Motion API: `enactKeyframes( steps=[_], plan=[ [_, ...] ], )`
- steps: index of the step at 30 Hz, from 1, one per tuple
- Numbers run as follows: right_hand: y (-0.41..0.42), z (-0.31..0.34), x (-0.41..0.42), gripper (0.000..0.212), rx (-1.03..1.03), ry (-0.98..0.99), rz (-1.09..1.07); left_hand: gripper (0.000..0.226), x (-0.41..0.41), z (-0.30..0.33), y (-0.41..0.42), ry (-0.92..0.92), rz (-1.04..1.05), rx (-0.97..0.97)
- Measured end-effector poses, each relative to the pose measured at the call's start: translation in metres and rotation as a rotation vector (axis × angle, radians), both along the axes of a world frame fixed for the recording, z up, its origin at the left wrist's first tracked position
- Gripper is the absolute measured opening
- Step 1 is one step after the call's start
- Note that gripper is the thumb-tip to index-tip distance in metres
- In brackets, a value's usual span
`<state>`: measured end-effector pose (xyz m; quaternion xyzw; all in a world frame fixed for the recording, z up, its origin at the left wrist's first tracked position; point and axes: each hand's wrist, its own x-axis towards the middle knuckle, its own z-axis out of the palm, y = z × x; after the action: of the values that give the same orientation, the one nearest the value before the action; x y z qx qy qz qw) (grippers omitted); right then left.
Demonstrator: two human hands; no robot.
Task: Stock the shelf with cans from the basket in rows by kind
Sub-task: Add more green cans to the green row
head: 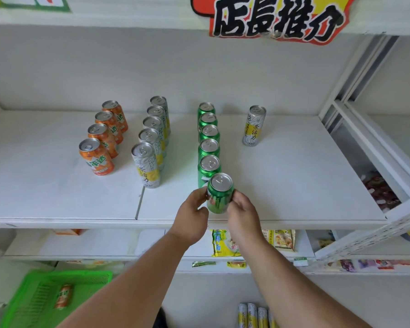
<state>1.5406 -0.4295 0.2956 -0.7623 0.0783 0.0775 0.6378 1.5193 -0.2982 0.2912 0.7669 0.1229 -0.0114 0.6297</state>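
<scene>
While the green can (219,197) sits between both palms at the front end of the green row (208,138), the person looks to be right in the middle of placing it. The left hand (191,218) curls its fingers around the can's left side and the right hand (243,215) pinches the other side, so it's a two-handed hold. The can is tilted a bit toward us, and I can't tell if its bottom is touching the shelf (294,185) yet.

Up on the shelf there are already rows: orange cans (103,138) on the left, tall silver-and-yellow cans (152,140) next, then the green ones. One silver-and-yellow can (253,126) stands on its own off to the right, well apart from its row.

My guess at the step: setting this can down just in front of the last green one. Next move calls for straightening it up, lining it with the row, letting go without bumping the can behind. After that, the green basket (33,304) down on the left has an orange can (63,296) lying in it, so that row probably gets it.
</scene>
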Motion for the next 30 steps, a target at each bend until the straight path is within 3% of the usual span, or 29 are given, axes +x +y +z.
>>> enactKeyframes(
  steps=[4, 8, 15, 20, 26, 30],
  plan=[
    [0.004, 0.002, 0.011, 0.044, 0.071, 0.044, 0.102, 0.051, -0.016, -0.009, 0.012, 0.017, 0.083, -0.007],
    [0.014, 0.003, 0.020, 0.054, 0.202, 0.133, 0.151, 0.055, -0.021, -0.015, 0.023, 0.021, 0.116, 0.007],
    [0.007, -0.009, 0.001, 0.021, 0.010, 0.009, -0.044, 0.071, -0.010, -0.002, 0.025, 0.086, 0.003, -0.004],
    [0.016, -0.010, -0.010, 0.039, 0.114, 0.019, 0.063, 0.078, -0.009, -0.012, 0.022, 0.051, -0.052, 0.007],
    [0.018, -0.008, -0.004, 0.051, 0.193, 0.042, 0.137, 0.058, -0.010, -0.009, 0.020, 0.003, -0.063, 0.049],
    [0.020, -0.005, -0.001, 0.053, 0.196, 0.055, 0.152, 0.058, -0.009, -0.016, 0.019, 0.035, -0.062, 0.086]
  ],
)
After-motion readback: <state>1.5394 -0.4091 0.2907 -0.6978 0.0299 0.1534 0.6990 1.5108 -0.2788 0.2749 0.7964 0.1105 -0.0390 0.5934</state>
